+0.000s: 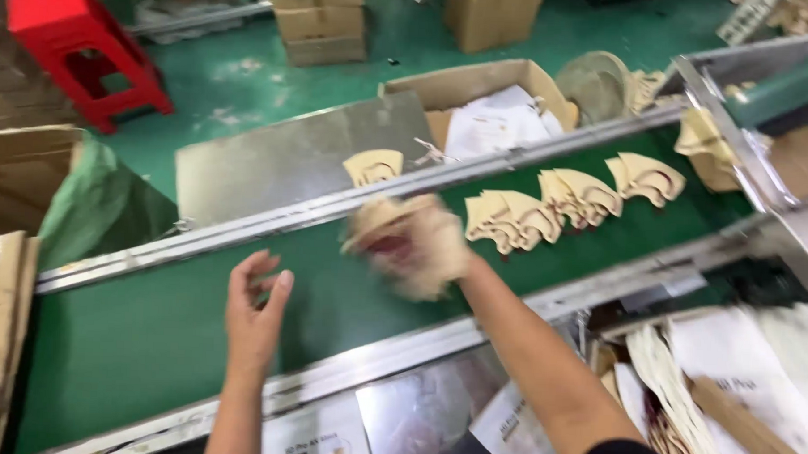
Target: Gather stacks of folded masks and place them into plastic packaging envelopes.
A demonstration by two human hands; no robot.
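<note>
Your right hand [439, 246] was blurred over the green conveyor belt [149, 334], closed around a beige, curved shoe-upper piece [395, 231] with a dark red patch showing on it. Your left hand [256, 307] hung above the belt well apart from it, holding nothing, fingers loosely curled and half open. Just beyond the right hand, a row of matching beige cut pieces [566, 201] lay overlapping along the belt. One more beige piece [373, 167] sat on the grey metal plate [281, 160] behind the belt, near an open cardboard box [480, 86] of white paper
</note>
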